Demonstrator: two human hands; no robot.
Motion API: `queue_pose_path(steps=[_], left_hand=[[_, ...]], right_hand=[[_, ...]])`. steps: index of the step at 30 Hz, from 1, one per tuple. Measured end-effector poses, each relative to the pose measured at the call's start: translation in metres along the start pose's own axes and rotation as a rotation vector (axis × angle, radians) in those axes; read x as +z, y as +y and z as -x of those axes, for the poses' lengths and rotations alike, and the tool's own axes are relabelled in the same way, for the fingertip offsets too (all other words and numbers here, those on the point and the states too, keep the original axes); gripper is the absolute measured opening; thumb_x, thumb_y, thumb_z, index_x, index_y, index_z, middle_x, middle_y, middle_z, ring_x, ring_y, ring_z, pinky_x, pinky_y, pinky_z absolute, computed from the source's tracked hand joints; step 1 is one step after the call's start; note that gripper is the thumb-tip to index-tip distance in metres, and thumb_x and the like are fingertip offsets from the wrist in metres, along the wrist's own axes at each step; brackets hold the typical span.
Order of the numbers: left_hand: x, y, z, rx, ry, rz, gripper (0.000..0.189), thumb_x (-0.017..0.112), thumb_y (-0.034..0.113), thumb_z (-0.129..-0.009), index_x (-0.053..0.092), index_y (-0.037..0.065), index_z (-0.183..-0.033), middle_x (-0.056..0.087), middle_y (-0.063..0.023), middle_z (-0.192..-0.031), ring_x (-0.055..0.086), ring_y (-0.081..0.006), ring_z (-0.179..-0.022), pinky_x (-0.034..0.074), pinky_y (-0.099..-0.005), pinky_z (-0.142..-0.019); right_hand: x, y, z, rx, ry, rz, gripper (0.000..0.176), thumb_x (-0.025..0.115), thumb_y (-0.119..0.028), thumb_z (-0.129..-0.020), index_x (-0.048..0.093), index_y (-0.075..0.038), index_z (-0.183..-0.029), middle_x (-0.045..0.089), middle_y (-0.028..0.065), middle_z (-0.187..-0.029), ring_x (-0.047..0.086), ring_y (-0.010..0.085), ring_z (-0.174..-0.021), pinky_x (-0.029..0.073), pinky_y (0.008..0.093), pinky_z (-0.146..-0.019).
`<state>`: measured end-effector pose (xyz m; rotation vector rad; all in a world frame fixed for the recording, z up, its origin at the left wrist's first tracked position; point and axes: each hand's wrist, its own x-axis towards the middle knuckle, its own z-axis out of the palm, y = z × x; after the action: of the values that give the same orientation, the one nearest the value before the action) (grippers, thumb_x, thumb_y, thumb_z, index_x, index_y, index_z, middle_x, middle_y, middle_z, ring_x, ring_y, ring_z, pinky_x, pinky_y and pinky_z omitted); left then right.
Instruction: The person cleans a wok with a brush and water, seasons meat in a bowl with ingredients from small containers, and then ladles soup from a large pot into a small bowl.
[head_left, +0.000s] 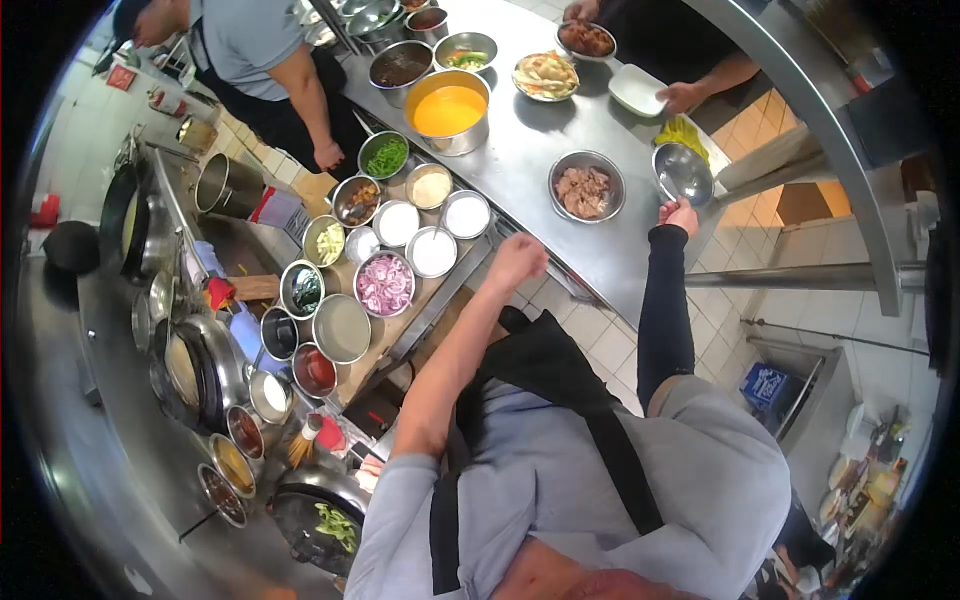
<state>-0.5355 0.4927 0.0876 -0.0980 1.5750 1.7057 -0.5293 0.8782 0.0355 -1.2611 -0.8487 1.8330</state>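
Observation:
My right hand (680, 218) grips the near rim of a shiny metal bowl (684, 172) at the right edge of the steel table. Over the table's near edge hovers my left hand (518, 260), its fingers curled and nothing visible in them. Between and beyond my hands, a metal bowl of raw meat pieces (586, 187) rests on the table. A yellow cloth (686, 137) lies just behind the bowl I hold. Left of my left hand are a tub of white powder (466, 214) and a bowl of sliced red onion (384, 284).
Across the steel table (535, 130), another person's hand (682, 97) touches a white dish (637, 91). A pot of orange liquid (447, 108) stands to the left. Another person (265, 80) is at upper left. Woks (185, 370) line the stove, and a metal post (850, 120) rises at right.

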Motion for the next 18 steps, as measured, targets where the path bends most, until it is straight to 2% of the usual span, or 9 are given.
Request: queue_pose_path(steps=[2,6,7,10,12,13,15,17,18], left_hand=[[0.023,0.005,-0.047,-0.017,0.020,0.006,0.026,0.062,0.015,-0.098,0.058,-0.003,-0.115,0.069,-0.0110,-0.090,0.068,-0.0178,-0.073,0.057,-0.0315,-0.064],[0.052,0.011,-0.100,-0.049,0.161,0.122,0.031,0.061,0.013,-0.097,0.052,-0.007,-0.119,0.069,-0.0143,-0.084,0.070,-0.0210,-0.069,0.058,-0.0337,-0.057],[0.057,0.013,-0.104,-0.078,0.188,0.146,0.033,0.062,0.014,-0.097,0.051,-0.007,-0.121,0.068,-0.0151,-0.084,0.070,-0.0215,-0.067,0.058,-0.0341,-0.056],[0.064,0.019,-0.107,-0.107,0.297,0.134,0.020,0.063,0.013,-0.097,0.058,-0.003,-0.108,0.069,-0.0151,-0.086,0.071,-0.0215,-0.068,0.058,-0.0325,-0.057],[0.071,0.018,-0.117,-0.060,0.353,0.060,0.024,0.063,0.014,-0.096,0.057,-0.006,-0.109,0.069,-0.0176,-0.081,0.070,-0.0241,-0.059,0.057,-0.0356,-0.049],[0.074,0.019,-0.120,-0.038,0.394,0.025,0.027,0.064,0.014,-0.096,0.056,-0.008,-0.109,0.068,-0.0188,-0.079,0.069,-0.0254,-0.055,0.056,-0.0371,-0.045],[0.080,0.024,-0.120,0.081,0.448,-0.127,0.024,0.064,0.014,-0.095,0.059,-0.009,-0.101,0.069,-0.0227,-0.078,0.070,-0.0263,-0.056,0.057,-0.0387,-0.047],[0.084,0.027,-0.122,0.161,0.473,-0.062,0.025,0.066,0.013,-0.094,0.059,-0.011,-0.099,0.070,-0.0267,-0.082,0.071,-0.0274,-0.055,0.057,-0.0402,-0.047],[0.078,0.037,-0.113,0.160,0.476,-0.050,0.024,0.066,0.013,-0.093,0.059,-0.009,-0.098,0.070,-0.0248,-0.080,0.070,-0.0265,-0.054,0.056,-0.0394,-0.046]], right_hand=[[-0.012,0.007,0.014,-0.067,-0.026,-0.066,0.009,0.066,-0.010,-0.095,0.060,-0.006,-0.090,0.066,0.0063,-0.077,0.064,0.0147,-0.061,0.054,0.0275,-0.049],[-0.040,0.026,0.035,0.290,-0.291,-0.001,0.018,0.072,-0.021,-0.097,0.062,-0.007,-0.102,0.068,0.0048,-0.088,0.065,0.0159,-0.063,0.052,0.0298,-0.051],[-0.049,0.033,0.044,0.266,-0.339,0.126,0.019,0.072,-0.022,-0.097,0.063,-0.008,-0.104,0.068,0.0041,-0.087,0.064,0.0158,-0.062,0.051,0.0304,-0.051],[-0.074,0.045,0.078,0.233,-0.416,0.440,0.017,0.069,-0.018,-0.097,0.065,-0.006,-0.108,0.068,0.0040,-0.088,0.063,0.0154,-0.060,0.051,0.0304,-0.050],[-0.081,0.049,0.099,0.251,-0.460,0.573,0.014,0.067,-0.014,-0.096,0.065,-0.005,-0.108,0.068,0.0048,-0.087,0.063,0.0151,-0.060,0.051,0.0299,-0.049],[-0.083,0.051,0.107,0.227,-0.533,0.615,0.016,0.066,-0.014,-0.097,0.065,-0.005,-0.109,0.068,0.0046,-0.087,0.064,0.0143,-0.060,0.051,0.0294,-0.048],[-0.084,0.066,0.130,0.209,-0.707,0.710,0.019,0.065,-0.015,-0.098,0.065,-0.003,-0.112,0.067,0.0041,-0.086,0.064,0.0125,-0.062,0.051,0.0285,-0.047],[-0.073,0.083,0.155,0.236,-0.906,0.831,0.017,0.062,-0.013,-0.098,0.065,-0.002,-0.111,0.068,0.0063,-0.085,0.064,0.0136,-0.059,0.051,0.0284,-0.047],[-0.067,0.090,0.164,0.237,-1.000,0.888,0.016,0.061,-0.012,-0.099,0.065,-0.002,-0.111,0.068,0.0074,-0.085,0.063,0.0141,-0.058,0.051,0.0284,-0.047]])
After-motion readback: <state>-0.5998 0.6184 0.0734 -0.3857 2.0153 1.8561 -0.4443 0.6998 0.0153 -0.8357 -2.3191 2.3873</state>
